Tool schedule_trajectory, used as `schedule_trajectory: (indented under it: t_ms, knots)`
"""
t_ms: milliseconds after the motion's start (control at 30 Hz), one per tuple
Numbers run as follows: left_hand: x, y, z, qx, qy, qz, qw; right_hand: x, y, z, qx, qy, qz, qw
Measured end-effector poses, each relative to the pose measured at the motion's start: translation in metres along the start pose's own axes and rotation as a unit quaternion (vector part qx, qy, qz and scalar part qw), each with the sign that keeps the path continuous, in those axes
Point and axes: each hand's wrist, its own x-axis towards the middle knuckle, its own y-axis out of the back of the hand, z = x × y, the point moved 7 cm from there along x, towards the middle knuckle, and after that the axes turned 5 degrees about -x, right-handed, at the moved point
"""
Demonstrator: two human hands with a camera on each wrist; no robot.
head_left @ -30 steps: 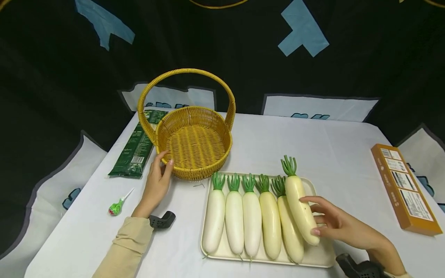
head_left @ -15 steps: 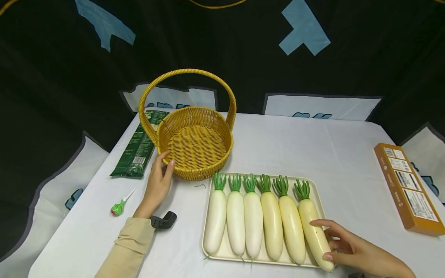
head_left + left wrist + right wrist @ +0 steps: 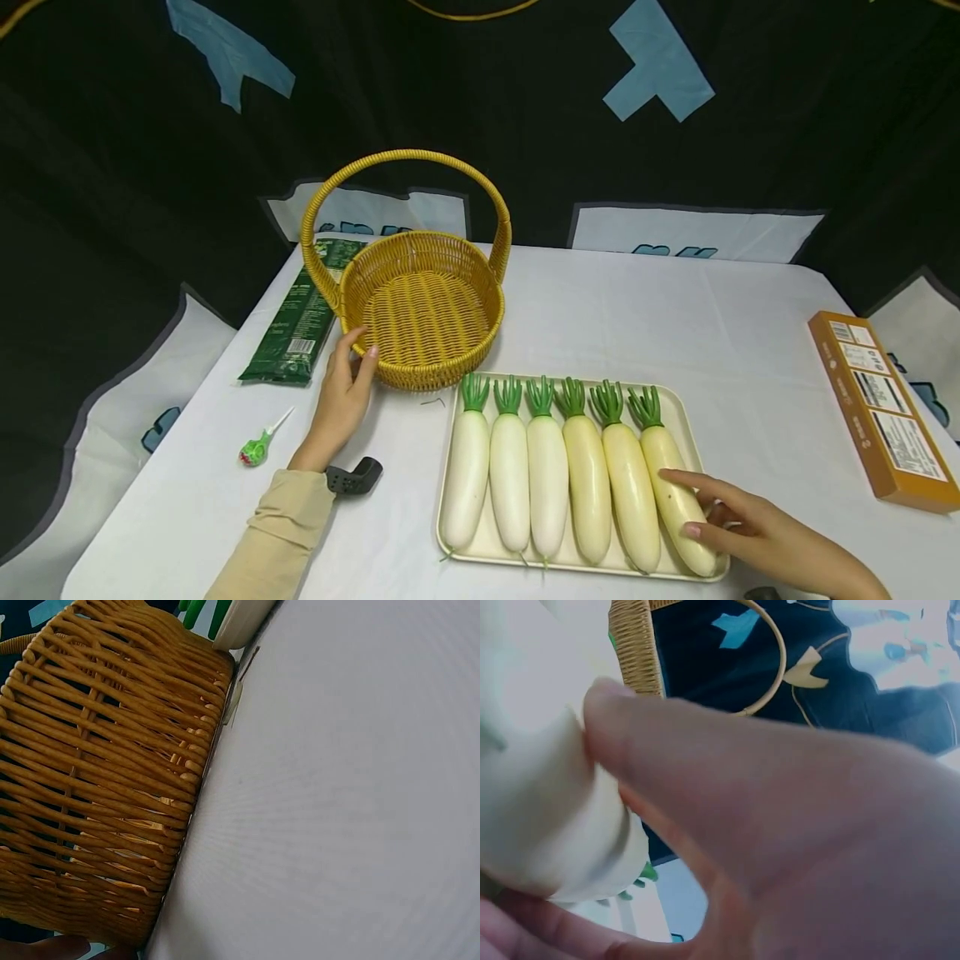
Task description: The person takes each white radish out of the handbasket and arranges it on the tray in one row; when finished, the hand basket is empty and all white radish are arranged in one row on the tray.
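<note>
My left hand (image 3: 341, 408) touches the near left side of a round wicker basket (image 3: 420, 367), which has a tall arched handle and nothing inside. In the left wrist view, its fingertips (image 3: 56, 947) lie beside the woven wall. At the right, my right hand (image 3: 757, 529) holds the lower part of a pale yellowish daikon radish (image 3: 667, 458) between thumb and fingers. That radish rests at the right end of a cream tray (image 3: 686, 425). Beside it, several more daikon radishes (image 3: 588, 487) lie in a row, green stubs pointing away from me. The right wrist view shows the thumb pressing the radish (image 3: 540, 795).
A green packet (image 3: 288, 329) lies left of the basket, partly behind its handle. Nearer me is a lollipop (image 3: 255, 450) in a green wrapper. An orange-brown box (image 3: 885, 408) lies at the table's right side. A dark curtain (image 3: 525, 108) hangs behind the white tabletop.
My right hand has lowered the last radish rightward onto the tray's right end, then nudged it slightly left, closer to the row. My left hand has stayed at the basket.
</note>
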Motion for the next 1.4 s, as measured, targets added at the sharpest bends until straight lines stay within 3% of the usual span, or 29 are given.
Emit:
schedule_trajectory:
  t_ms: [233, 400, 567, 767, 967, 1100, 1167, 1233, 1333, 1400]
  knots:
    - [-0.005, -0.002, 0.005, -0.003, 0.011, 0.016, 0.9998, -0.001, 0.004, 0.003, -0.080, -0.080, 0.021, 0.9933]
    - [-0.015, -0.009, 0.015, 0.011, 0.021, 0.027, 0.9994, -0.002, 0.004, 0.006, -0.083, -0.124, -0.002, 0.9888]
    - [-0.027, -0.022, 0.025, 0.008, 0.037, 0.028, 0.9989, -0.003, 0.005, 0.004, -0.080, -0.143, -0.006, 0.9864]
    - [-0.049, -0.038, 0.049, -0.021, 0.038, 0.001, 0.9991, -0.006, 0.005, 0.001, -0.075, -0.156, 0.005, 0.9849]
    - [-0.070, -0.045, 0.086, -0.054, -0.008, -0.037, 0.9978, -0.012, 0.013, -0.004, -0.099, -0.181, 0.037, 0.9777]
    - [-0.083, -0.051, 0.114, -0.053, -0.080, -0.074, 0.9926, -0.015, 0.019, -0.014, -0.121, -0.151, 0.064, 0.9789]
    - [-0.091, -0.056, 0.135, -0.034, -0.154, -0.094, 0.9830, -0.016, 0.023, -0.023, -0.143, -0.124, 0.090, 0.9778]
    - [-0.099, -0.058, 0.159, -0.011, -0.250, -0.099, 0.9630, -0.017, 0.028, -0.037, -0.173, -0.090, 0.127, 0.9726]
    - [-0.112, -0.054, 0.201, 0.024, -0.394, -0.079, 0.9152, -0.019, 0.037, -0.070, -0.235, -0.007, 0.205, 0.9502]
    - [-0.119, -0.046, 0.229, 0.033, -0.463, -0.058, 0.8837, -0.020, 0.042, -0.096, -0.258, 0.069, 0.253, 0.9301]
